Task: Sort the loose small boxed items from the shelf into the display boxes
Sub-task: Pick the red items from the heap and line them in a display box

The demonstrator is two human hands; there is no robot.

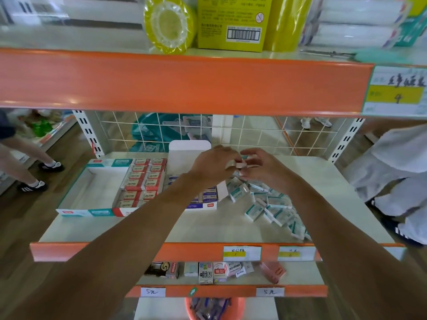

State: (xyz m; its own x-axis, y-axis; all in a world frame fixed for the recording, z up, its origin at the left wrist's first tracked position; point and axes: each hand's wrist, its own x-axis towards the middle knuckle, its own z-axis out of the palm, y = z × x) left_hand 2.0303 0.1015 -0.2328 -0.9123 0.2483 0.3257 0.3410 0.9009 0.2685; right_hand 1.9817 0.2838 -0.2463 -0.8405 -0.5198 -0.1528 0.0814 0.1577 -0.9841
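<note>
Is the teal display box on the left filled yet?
No: the teal display box shows a bare white floor, and teal small boxes lie loose on the shelf.

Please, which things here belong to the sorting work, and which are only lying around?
For the job: pile of loose teal boxes; pink boxes being held; teal display box; red display box; blue display box.
Just lying about: yellow tape roll; yellow carton; orange bin.

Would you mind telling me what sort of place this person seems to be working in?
Most likely a small shop, perhaps a stationery store: orange-edged shelves carry handwritten price labels, display boxes hold rows of small packets, and loose packets lie piled beside them.
</note>
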